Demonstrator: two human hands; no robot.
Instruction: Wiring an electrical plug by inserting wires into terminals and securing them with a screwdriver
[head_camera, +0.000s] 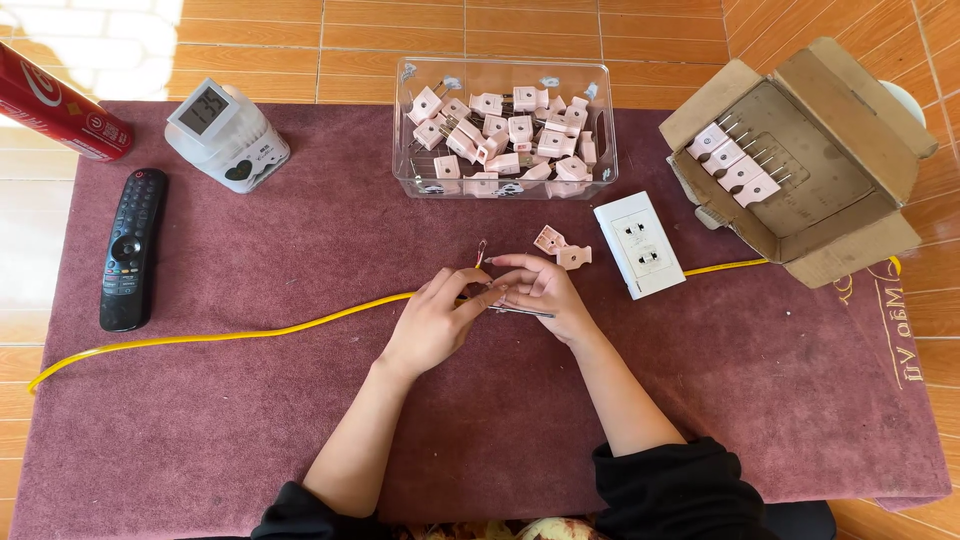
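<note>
Both hands meet mid-bench: left hand (432, 318) pinches the yellow cable (250, 332), running leftward; right hand (540, 290) grips a slim metal tool (520, 312); pink plug halves (562, 248) lie just beyond the right fingers (512, 264).

Both hands meet over the maroon mat (250, 400): the left hand (437, 320) and right hand (540, 292) pinch the end of a yellow cable (250, 333), bare wire tips sticking up between the fingers. Two pink plug halves (562, 248) lie just beyond, beside a white socket (639, 245). A clear bin (505, 185) and a cardboard box (800, 160) hold more pink plugs.
</note>
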